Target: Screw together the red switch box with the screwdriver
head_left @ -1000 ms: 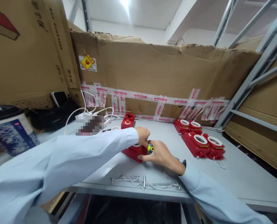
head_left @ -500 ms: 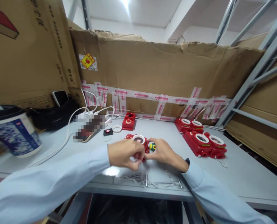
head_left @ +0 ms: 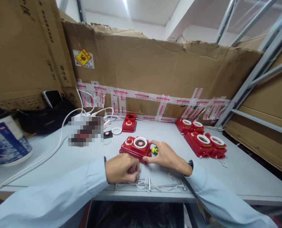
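Note:
A red box [head_left: 133, 152] with a white ring around a dark round window and a small red dome lies on the table in front of me. My right hand [head_left: 166, 155] grips its right end, thumb at the near side and fingertips at the far corner. Between that thumb and forefinger shows a rounded green-and-yellow piece [head_left: 154, 150]; the rest of it is hidden. My left hand [head_left: 122, 168] is closed, fingers curled, just nearer than the box. Whatever it pinches is hidden. Beside its fingertips lie small metal rods and pins [head_left: 149, 185] with white string.
Several red boxes [head_left: 199, 144] with white rings stand at right. Further back are another red box [head_left: 128, 123], a loose white ring [head_left: 116, 130] and a black square plate [head_left: 108, 134]. A cup [head_left: 9, 139], a black bag [head_left: 46, 117] and a white cable [head_left: 60, 136] occupy the left.
My left hand has moved from in front of the red box down toward the metal rods, uncovering the box. My right hand stays at the box's right end.

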A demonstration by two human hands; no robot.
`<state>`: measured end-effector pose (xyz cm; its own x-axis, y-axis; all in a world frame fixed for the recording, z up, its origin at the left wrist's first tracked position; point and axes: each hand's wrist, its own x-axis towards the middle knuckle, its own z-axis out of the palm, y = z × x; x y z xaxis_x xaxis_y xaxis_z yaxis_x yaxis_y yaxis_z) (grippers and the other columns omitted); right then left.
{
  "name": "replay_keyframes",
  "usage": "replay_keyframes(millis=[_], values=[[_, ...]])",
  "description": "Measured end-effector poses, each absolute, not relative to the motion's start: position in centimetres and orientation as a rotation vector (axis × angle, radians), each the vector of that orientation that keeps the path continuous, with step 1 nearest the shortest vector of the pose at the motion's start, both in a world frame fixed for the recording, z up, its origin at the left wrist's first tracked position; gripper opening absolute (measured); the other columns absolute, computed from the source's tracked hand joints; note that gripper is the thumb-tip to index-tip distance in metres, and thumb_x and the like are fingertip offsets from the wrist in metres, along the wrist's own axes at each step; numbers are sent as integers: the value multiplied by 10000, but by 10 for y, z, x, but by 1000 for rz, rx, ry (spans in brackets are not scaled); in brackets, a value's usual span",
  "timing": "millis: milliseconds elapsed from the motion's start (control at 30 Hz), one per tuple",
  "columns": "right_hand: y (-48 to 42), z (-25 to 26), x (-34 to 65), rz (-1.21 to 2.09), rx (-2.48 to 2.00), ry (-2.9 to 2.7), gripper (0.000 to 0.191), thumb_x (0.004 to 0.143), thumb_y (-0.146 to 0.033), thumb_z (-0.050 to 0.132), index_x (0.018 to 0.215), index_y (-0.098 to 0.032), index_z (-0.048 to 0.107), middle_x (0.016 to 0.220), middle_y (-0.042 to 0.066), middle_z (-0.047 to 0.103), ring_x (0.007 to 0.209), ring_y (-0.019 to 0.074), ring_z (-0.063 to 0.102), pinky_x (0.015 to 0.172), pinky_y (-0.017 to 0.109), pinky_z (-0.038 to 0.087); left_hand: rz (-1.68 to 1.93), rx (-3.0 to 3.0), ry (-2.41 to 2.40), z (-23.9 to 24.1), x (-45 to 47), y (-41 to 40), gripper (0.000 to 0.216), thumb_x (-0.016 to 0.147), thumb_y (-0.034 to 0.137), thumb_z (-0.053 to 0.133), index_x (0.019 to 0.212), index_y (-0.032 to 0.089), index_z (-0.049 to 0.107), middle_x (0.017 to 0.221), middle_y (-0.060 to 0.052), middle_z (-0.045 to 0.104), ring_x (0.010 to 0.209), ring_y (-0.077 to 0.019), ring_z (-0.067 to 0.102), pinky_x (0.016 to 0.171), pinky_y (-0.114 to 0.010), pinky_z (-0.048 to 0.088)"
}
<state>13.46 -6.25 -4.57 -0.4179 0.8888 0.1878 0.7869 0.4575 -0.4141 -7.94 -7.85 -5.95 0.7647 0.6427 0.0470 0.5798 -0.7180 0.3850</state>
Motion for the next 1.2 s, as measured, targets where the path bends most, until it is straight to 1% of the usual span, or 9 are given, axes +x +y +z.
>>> replay_keyframes(millis=[200, 300, 367, 433, 767, 933, 1000, 1067, 1200], values=[[-59, -48, 136, 379, -1427, -2330, 664, 637, -635, 639, 1122, -185, 584, 845, 67, 687, 676, 177, 585, 613, 269, 378, 787, 2667, 862, -43, -98, -67, 72, 761, 198, 520, 758, 166, 584, 674, 0, 576, 589, -110, 521, 565, -214, 407], [-58, -47, 137, 359, -1406, -2360, 681, 630, -647, 636, 1120, -178, 585, 859, 72, 689, 686, 181, 587, 618, 273, 382, 960, 2715, 999, -41, -108, -49, 286, 771, 290, 554, 1029, 168, 538, 1014, -84, 571, 923, -208, 552, 794, -317, 462], [-57, -45, 138, 360, -1401, -2380, 653, 632, -622, 648, 1100, -170, 596, 864, 74, 691, 691, 182, 589, 617, 271, 384, 884, 2744, 1007, -45, -112, -34, 512, 740, 339, 604, 1201, 177, 450, 1204, -120, 497, 1123, -266, 473, 946, -396, 409], [-57, -43, 139, 391, -1399, -2394, 626, 638, -575, 666, 1105, -164, 598, 867, 72, 692, 691, 179, 591, 621, 270, 392, 733, 2720, 970, -52, -114, -23, 583, 759, 384, 598, 1265, 177, 394, 1277, -128, 468, 1176, -275, 453, 997, -421, 375], [-50, -30, 152, 612, -1353, -2447, 685, 627, -471, 715, 1222, -173, 553, 1032, 98, 669, 861, 223, 608, 754, 313, 433, 615, 2511, 883, -61, -104, -15, 582, 744, 466, 631, 1215, 179, 442, 1209, -110, 547, 1097, -254, 526, 956, -392, 410], [-47, -23, 161, 541, -1368, -2486, 801, 588, -503, 727, 1284, -187, 486, 1076, 101, 638, 919, 247, 584, 797, 356, 429, 636, 2454, 879, -64, -99, -16, 564, 726, 449, 656, 1174, 159, 473, 1135, -112, 579, 1026, -246, 556, 918, -400, 425], [-47, -16, 165, 479, -1332, -2417, 716, 609, -432, 720, 1248, -195, 503, 1007, 71, 642, 862, 219, 584, 765, 342, 436, 649, 2443, 886, -65, -97, -16, 565, 728, 447, 655, 1179, 163, 469, 1136, -111, 574, 1028, -248, 550, 920, -412, 419], [-48, -7, 169, 456, -1276, -2247, 483, 664, -294, 650, 1126, -190, 554, 840, 16, 630, 703, 156, 569, 660, 289, 440, 660, 2424, 892, -67, -95, -17, 566, 732, 443, 652, 1186, 163, 465, 1147, -111, 566, 1044, -248, 542, 932, -417, 410], [-50, 16, 165, 586, -1103, -1686, 197, 679, -171, 533, 874, -196, 512, 521, -94, 452, 399, 68, 404, 406, 200, 329, 669, 2343, 885, -70, -90, -17, 559, 758, 447, 625, 1203, 165, 439, 1174, -114, 565, 1062, -244, 549, 940, -403, 412]])
